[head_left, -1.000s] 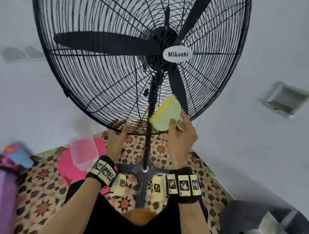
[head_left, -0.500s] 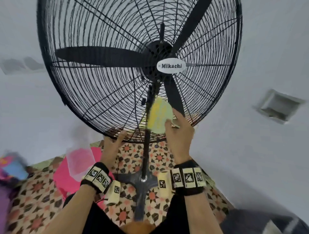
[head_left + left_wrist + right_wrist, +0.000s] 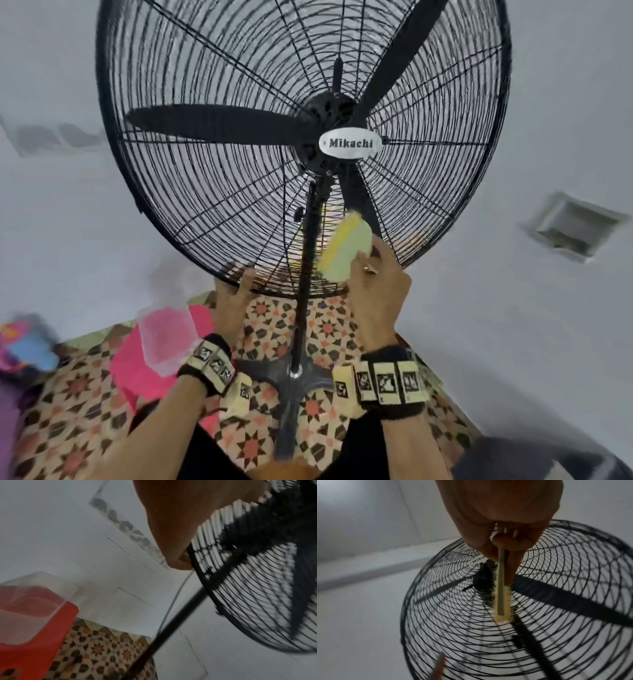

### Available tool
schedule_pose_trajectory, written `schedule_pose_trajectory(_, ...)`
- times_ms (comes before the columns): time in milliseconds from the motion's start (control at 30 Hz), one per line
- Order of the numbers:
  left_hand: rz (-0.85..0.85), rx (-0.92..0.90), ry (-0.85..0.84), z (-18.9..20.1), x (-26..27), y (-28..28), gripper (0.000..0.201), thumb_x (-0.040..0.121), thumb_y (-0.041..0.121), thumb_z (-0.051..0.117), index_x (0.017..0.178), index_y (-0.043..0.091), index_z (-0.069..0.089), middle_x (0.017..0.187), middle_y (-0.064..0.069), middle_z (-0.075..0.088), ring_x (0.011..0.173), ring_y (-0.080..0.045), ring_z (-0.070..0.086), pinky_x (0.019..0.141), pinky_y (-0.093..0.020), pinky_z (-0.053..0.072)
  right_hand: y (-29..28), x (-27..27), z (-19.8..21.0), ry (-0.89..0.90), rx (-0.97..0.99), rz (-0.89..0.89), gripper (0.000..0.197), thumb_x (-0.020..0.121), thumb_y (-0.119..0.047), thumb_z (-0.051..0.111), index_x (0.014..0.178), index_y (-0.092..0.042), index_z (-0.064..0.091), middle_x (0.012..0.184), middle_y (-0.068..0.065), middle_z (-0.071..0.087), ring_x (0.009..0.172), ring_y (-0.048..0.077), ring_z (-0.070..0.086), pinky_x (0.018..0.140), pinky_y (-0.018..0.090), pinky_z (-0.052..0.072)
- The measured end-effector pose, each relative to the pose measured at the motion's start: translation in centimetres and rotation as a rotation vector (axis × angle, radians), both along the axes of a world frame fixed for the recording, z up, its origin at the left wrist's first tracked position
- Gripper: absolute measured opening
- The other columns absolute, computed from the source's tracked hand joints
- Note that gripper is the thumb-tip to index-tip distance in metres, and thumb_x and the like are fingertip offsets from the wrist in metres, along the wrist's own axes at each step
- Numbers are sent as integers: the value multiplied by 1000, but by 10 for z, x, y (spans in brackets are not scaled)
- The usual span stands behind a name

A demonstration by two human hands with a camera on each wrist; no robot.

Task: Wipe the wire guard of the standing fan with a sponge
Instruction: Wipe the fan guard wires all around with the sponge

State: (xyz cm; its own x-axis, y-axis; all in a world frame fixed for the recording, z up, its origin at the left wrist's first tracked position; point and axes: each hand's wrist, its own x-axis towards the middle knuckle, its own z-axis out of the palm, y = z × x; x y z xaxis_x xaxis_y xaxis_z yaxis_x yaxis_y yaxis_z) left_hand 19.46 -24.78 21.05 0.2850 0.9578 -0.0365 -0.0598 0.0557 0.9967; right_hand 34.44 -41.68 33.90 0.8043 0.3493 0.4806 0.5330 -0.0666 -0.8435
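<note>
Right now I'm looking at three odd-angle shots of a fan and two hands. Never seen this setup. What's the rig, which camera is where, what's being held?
No robot here: a person wears one camera on the head and one on each wrist, and the patterned bands are on the wrists.

The head view looks forward and down at both hands. The right hand pinches a yellow-green sponge against the wire guard of the black standing fan. The left hand grips the guard's bottom rim.

The left wrist view shows that hand at the rim. The right wrist view looks along the fingers at the sponge, edge-on on the wires.

On the patterned floor stands a pink stool with a clear tub on it.
</note>
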Motion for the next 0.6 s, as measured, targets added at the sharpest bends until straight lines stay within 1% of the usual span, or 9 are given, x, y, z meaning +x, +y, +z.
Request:
schedule_pose_trajectory(100, -110, -87, 105, 8, 20, -40, 145, 49, 105, 56, 156, 10, 34, 143, -12, 54, 127, -37, 58, 101, -48, 52, 3, -6, 13, 74, 91, 155, 33, 99, -19, 67, 132, -18, 67, 96, -22, 68, 91, -6, 70, 73, 24, 63)
schedule_pose_trajectory(200, -303, -110, 81, 18, 43, -60, 129, 65, 97, 52, 148, 0, 45, 146, -9, 56, 129, -30, 58, 100, -37, 47, 11, -2, 19, -120, -8, 103, 32, 102, -24, 61, 134, -19, 64, 91, -9, 70, 81, 2, 71, 69, 26, 61)
schedule_pose_trajectory(300, -186, -369, -42, 14, 61, -50, 149, 58, 86, 80, 167, 21, 1, 160, 4, 45, 130, -16, 60, 105, -33, 35, 9, 19, 20, -178, -132, -70, 36, 102, -33, 50, 135, -22, 58, 89, 4, 76, 76, 24, 73, 67, 41, 63)
schedule_pose_trajectory(400, -60, -372, -35, 10, 64, -48, 143, 79, 63, 80, 156, 22, -34, 139, 10, 51, 122, -25, 66, 97, -32, 41, 3, 35, 26, -162, -69, -54, 31, 101, -26, 56, 130, -16, 64, 94, -1, 75, 81, 18, 74, 69, 44, 64)
schedule_pose_trajectory(433, -41, -332, 9, 10, 64, -50, 142, 79, 66, 77, 158, 19, -31, 131, 13, 59, 116, -26, 68, 99, -35, 44, 1, 34, 31, -117, -14, 10, 31, 100, -21, 60, 130, -14, 65, 99, -4, 73, 87, 14, 73, 71, 41, 65)
schedule_pose_trajectory(467, -48, -306, 30, 9, 63, -51, 135, 76, 72, 75, 164, 16, -10, 111, 22, 68, 104, -22, 69, 102, -39, 46, 0, 31, 34, -77, 29, 76, 33, 100, -19, 64, 132, -14, 65, 105, -7, 70, 94, 11, 72, 73, 34, 65)
schedule_pose_trajectory(533, -93, -231, 89, 7, 59, -48, 97, 70, 85, 70, 137, 18, 47, 66, 28, 65, 80, -13, 62, 92, -38, 49, 1, 25, 35, -91, 37, 141, 37, 101, -20, 65, 138, -17, 63, 110, -9, 68, 101, 6, 70, 75, 16, 60)
schedule_pose_trajectory(567, -84, -224, 142, 8, 58, -47, 100, 67, 90, 67, 133, 17, 49, 68, 22, 67, 80, -14, 62, 88, -36, 48, 2, 23, 34, -140, -2, 130, 37, 102, -23, 64, 138, -18, 62, 108, -9, 69, 100, 6, 71, 74, 12, 58)
schedule_pose_trajectory(600, -71, -215, 165, 12, 58, -48, 119, 66, 93, 64, 147, 10, 38, 84, 12, 72, 88, -17, 67, 90, -36, 48, 4, 26, 32, -192, -42, 96, 35, 103, -26, 60, 138, -19, 62, 105, -7, 71, 96, 10, 72, 73, 17, 60)
